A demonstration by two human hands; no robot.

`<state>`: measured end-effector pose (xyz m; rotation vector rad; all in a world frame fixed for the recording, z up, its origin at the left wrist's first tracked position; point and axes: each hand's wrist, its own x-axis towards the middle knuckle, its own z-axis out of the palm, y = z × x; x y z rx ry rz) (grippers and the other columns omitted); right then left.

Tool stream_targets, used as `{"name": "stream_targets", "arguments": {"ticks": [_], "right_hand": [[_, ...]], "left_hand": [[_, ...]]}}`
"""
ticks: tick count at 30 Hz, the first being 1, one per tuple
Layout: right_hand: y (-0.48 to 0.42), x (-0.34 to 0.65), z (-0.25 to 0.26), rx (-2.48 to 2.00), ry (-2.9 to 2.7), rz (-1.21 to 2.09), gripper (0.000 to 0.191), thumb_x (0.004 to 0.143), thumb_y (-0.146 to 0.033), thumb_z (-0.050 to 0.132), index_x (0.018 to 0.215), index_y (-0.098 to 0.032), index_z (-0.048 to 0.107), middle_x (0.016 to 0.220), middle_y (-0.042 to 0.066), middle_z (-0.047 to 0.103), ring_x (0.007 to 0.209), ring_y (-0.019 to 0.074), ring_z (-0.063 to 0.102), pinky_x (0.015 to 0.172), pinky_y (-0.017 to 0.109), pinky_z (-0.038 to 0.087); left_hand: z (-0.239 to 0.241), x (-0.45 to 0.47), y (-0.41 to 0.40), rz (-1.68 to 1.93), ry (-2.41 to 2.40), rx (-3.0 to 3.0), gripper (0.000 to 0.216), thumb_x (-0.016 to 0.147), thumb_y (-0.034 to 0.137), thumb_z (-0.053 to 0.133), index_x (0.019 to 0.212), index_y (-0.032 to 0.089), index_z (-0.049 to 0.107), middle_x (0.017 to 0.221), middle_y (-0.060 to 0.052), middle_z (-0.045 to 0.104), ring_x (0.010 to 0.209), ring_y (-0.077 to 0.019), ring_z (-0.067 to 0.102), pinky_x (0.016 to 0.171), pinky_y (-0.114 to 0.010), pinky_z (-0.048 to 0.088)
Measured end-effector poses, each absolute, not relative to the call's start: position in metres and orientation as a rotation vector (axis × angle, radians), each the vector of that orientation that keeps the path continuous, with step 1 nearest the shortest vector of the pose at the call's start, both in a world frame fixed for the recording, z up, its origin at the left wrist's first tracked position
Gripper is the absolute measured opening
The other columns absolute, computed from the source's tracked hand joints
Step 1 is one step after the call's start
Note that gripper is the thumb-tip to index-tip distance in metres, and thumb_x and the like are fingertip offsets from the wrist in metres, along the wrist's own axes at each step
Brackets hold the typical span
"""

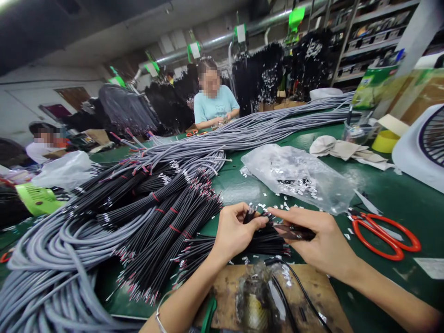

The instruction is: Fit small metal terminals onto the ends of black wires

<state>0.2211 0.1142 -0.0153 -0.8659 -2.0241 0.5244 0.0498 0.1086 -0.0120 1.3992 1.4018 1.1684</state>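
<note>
My left hand [235, 230] is closed round a small bundle of short black wires [268, 237] just above the green table [391, 203]. My right hand [321, 236] pinches the same bundle from the right, thumb and fingers pressed on the wire ends. Small white tags lie scattered on the table under and beyond the hands. Bundles of black wires tied with red bands [163, 217] lie to the left of my left hand.
Long grey cables [62, 245] heap across the left and run to the far right. A clear plastic bag [298, 178] of white tags, red-handled scissors [385, 233], a white fan [423, 148] and a wooden board [236, 286] are near. People sit at work across the table [213, 104].
</note>
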Motion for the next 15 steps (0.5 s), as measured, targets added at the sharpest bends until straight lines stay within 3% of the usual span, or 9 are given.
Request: {"name": "stream_targets", "arguments": {"ticks": [6, 10, 15], "right_hand": [[0.1135, 0.2246, -0.0171, -1.035, -2.057, 0.079, 0.033, 0.081, -0.031, 0.056, 0.112, -0.022, 0.06, 0.087, 0.003, 0.066, 0.069, 0.0148, 0.061, 0.063, 0.026, 0.045], [0.1139, 0.2268, -0.0194, -1.058, -2.087, -0.283, 0.026, 0.084, -0.028, 0.053, 0.107, -0.025, 0.063, 0.086, 0.002, 0.068, 0.065, 0.0152, 0.061, 0.058, 0.028, 0.04], [0.1122, 0.2284, -0.0193, -1.011, -2.11, -0.434, 0.029, 0.084, -0.026, 0.054, 0.111, -0.024, 0.061, 0.087, 0.004, 0.068, 0.068, 0.0178, 0.06, 0.058, 0.031, 0.037]], "left_hand": [[-0.0071, 0.0519, 0.1069, 1.181, 1.337, 1.358, 0.026, 0.065, 0.027, 0.067, 0.053, 0.015, 0.047, 0.044, 0.003, 0.05, 0.039, -0.0075, 0.046, 0.042, -0.019, 0.035], [-0.0044, 0.0523, 0.1038, 1.189, 1.4, 1.39, 0.027, 0.064, 0.029, 0.068, 0.051, 0.014, 0.048, 0.04, 0.006, 0.041, 0.036, -0.0052, 0.036, 0.038, -0.019, 0.027], [-0.0064, 0.0527, 0.1028, 1.217, 1.445, 1.441, 0.026, 0.063, 0.029, 0.068, 0.051, 0.014, 0.051, 0.045, 0.006, 0.04, 0.042, -0.0056, 0.033, 0.04, -0.02, 0.024]]}}
